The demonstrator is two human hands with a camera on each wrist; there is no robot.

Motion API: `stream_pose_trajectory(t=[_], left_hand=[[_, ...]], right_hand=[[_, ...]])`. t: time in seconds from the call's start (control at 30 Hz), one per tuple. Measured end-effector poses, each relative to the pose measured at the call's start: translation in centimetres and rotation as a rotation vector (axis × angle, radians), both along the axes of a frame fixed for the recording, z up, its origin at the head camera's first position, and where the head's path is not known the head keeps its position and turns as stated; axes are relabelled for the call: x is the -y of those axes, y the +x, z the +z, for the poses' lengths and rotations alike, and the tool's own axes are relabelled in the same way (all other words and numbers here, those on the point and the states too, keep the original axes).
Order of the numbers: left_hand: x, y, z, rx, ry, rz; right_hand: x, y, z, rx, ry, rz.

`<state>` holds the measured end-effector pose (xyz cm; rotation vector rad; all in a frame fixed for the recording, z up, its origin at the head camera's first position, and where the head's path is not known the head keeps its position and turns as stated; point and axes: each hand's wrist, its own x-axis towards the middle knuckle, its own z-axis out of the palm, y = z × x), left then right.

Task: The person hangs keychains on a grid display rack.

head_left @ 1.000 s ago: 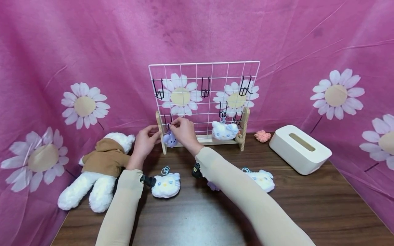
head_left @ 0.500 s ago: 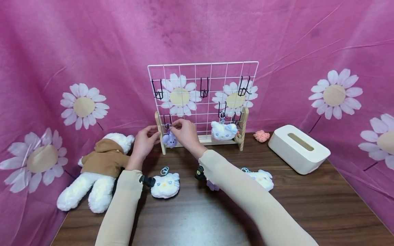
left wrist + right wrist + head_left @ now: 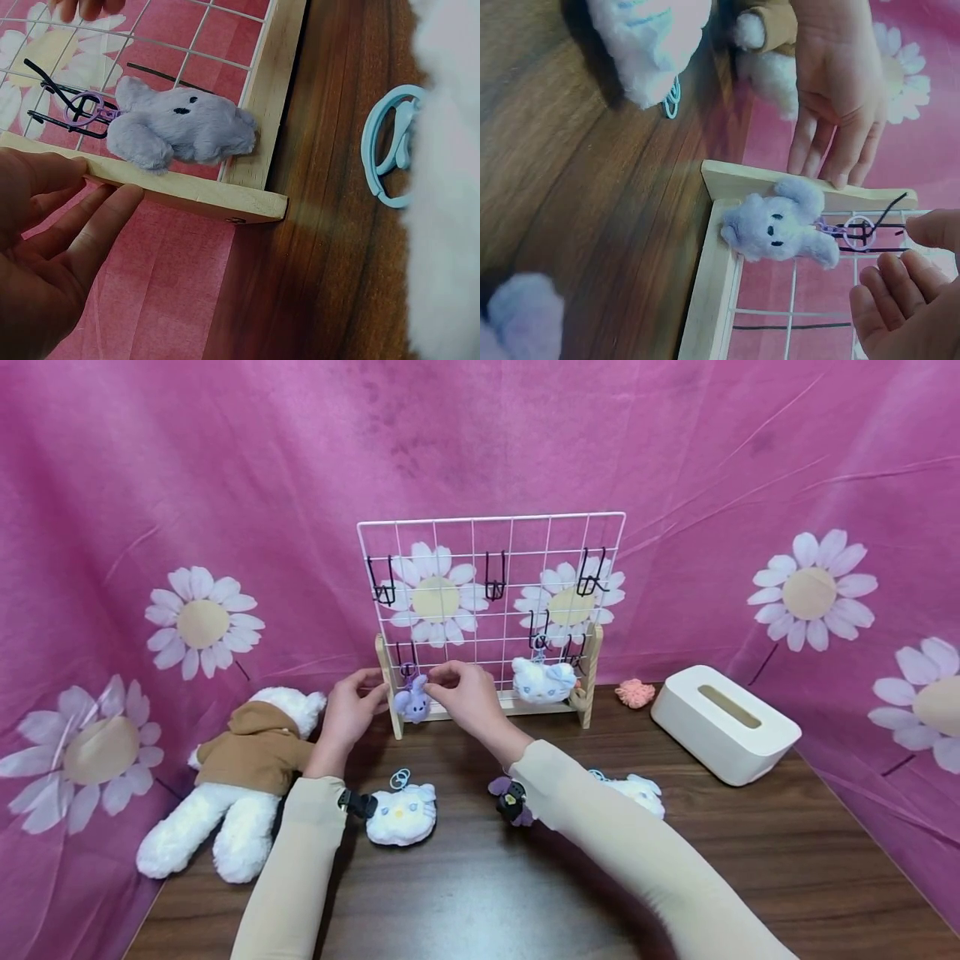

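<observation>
The purple plush [image 3: 414,700] hangs by its ring [image 3: 860,232] from a black hook low on the left side of the white grid rack [image 3: 491,518]. My left hand [image 3: 351,714] pinches the rack's wooden side post [image 3: 187,192] between thumb and fingertips. Just right of the plush is my right hand [image 3: 474,702], thumb and fingers apart with nothing between them. In the right wrist view this hand [image 3: 919,300] stands beside the hook, clear of the ring. A white cat plush [image 3: 543,681] hangs at the rack's right.
A white cat pouch [image 3: 402,815] lies near my left wrist, another [image 3: 637,793] beyond my right sleeve. A second purple plush [image 3: 501,787] is partly behind my right wrist camera. A bear [image 3: 258,752] lies left; a pink item [image 3: 636,693] and tissue box [image 3: 723,727] stand right.
My right hand has left the ring and hook and moved right and slightly down, its thumb and fingers now apart. The purple plush hangs on its own. My left hand has stayed at the post.
</observation>
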<state>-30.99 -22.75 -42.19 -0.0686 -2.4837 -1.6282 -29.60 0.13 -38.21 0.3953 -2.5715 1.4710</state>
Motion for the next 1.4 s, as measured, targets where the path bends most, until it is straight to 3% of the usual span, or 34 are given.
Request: stream_pose_trajectory(t=[0.37, 0.93, 1.17, 1.4], left_hand=[[0.1, -0.1, -0.2, -0.002, 0.009, -0.003], [0.0, 0.0, -0.2, 0.003, 0.002, -0.006], [0.0, 0.0, -0.2, 0.001, 0.001, 0.002], [-0.1, 0.1, -0.1, 0.0, -0.001, 0.0]], right_hand=[[-4.7, 2.4, 0.8, 0.059, 0.016, 0.037], [-12.6, 5.3, 0.3, 0.094, -0.005, 0.074], [-15.6, 6.0, 0.3, 0.101, 0.042, 0.02], [-18.2, 7.0, -0.2, 0.171, 0.051, -0.016]])
